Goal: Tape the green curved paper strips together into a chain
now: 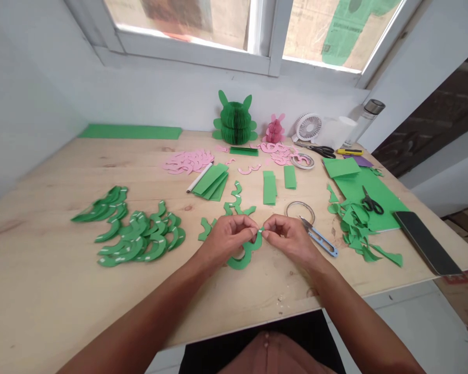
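My left hand and my right hand meet over the near middle of the wooden table. Both pinch a curved green paper cutout, the fingertips almost touching at a small white bit on its upper end. The lower curve of the cutout hangs down between my wrists. More green curved cutouts lie just beyond my hands. A large heap of finished green curved pieces with white tabs lies to the left.
Blue thread snips and a tape ring lie by my right hand. Green scraps, scissors and a phone lie right. Folded green strips, pink cutouts, honeycomb paper figures, a fan behind.
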Available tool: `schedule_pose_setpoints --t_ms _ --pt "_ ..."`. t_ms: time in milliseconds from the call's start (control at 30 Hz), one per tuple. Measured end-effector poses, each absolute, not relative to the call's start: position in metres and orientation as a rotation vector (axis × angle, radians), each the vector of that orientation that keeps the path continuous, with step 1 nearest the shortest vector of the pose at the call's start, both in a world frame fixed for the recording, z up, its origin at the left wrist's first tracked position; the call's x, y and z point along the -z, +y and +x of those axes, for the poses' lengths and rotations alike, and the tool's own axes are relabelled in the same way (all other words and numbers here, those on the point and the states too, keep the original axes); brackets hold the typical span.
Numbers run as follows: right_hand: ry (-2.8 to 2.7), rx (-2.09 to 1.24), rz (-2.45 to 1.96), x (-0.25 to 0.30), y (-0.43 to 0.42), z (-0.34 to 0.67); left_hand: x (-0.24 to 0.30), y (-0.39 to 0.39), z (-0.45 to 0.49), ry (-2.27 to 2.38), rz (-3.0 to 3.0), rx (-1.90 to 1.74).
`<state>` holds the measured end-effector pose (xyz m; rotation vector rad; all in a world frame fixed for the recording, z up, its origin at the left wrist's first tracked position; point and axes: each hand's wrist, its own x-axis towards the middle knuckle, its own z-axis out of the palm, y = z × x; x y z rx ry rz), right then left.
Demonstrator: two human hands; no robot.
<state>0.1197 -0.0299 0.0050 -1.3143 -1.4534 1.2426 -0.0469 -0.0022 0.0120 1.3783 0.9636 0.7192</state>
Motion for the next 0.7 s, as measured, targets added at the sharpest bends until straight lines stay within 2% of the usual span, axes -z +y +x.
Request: schedule_pose_setpoints --t_ms 700 --pt "-1.466 -1.187 -1.348 -0.0034 -0.0273 0.1225 -0.0075 -0.0032 -0.0443 0.983 1.330 -0.681"
